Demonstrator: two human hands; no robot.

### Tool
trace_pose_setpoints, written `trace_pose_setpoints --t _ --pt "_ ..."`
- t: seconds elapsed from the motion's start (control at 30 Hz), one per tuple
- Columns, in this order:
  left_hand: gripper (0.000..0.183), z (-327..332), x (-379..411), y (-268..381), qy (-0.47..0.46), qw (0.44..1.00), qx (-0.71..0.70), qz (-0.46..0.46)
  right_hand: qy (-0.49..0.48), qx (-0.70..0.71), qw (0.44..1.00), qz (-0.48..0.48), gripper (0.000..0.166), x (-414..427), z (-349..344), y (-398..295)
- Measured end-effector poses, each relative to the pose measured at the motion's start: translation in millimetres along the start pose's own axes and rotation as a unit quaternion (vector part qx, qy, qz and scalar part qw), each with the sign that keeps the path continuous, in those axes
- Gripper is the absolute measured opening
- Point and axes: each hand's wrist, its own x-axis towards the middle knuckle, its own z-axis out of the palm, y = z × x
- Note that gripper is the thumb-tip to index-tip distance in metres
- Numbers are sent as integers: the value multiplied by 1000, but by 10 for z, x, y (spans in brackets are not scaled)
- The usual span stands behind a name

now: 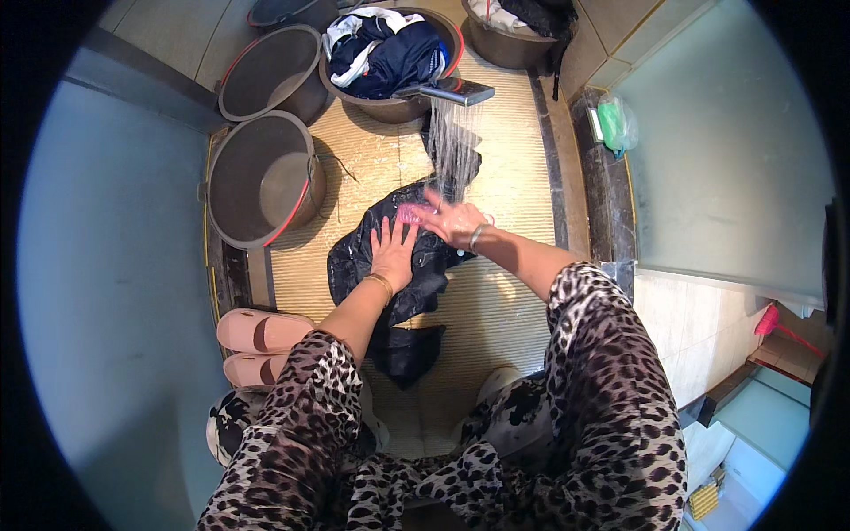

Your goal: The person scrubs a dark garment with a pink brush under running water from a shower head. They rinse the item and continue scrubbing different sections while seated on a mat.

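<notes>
A wet black garment (358, 249) lies crumpled and spread on the ribbed floor before me. My left hand (393, 260) presses on it palm down, fingers apart. Beside those fingertips is a pink translucent object (414, 214), apparently a brush, in my right hand (457, 222). Motion blurs the right fingers, and the hand hides part of the pink object. Just beyond, water streams from a shower head (461, 91) onto the far part of the garment.
Two dark buckets (265, 179) stand at the left. A basin (392, 109) heaped with navy and white clothes (398, 60) sits at the back, another basin (508, 50) at the back right. Pink slippers (262, 332) lie at the left; glass panels (724, 159) flank me.
</notes>
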Motion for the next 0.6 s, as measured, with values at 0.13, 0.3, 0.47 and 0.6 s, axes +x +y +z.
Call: trace_pose_setpoints --t 0.13,0.3,0.47,0.6 --pt "85 -26 13 30 -27 999 17 12 33 -119 988 97 59 91 -35 1031" --pt "84 -59 64 106 -34 999 26 14 76 -28 994 68 54 248 297 603" --pt "89 95 -5 -48 -5 999 24 29 28 -120 992 18 58 309 92 834" --pt "92 14 25 59 -19 998 31 47 9 -109 979 173 57 451 82 979"
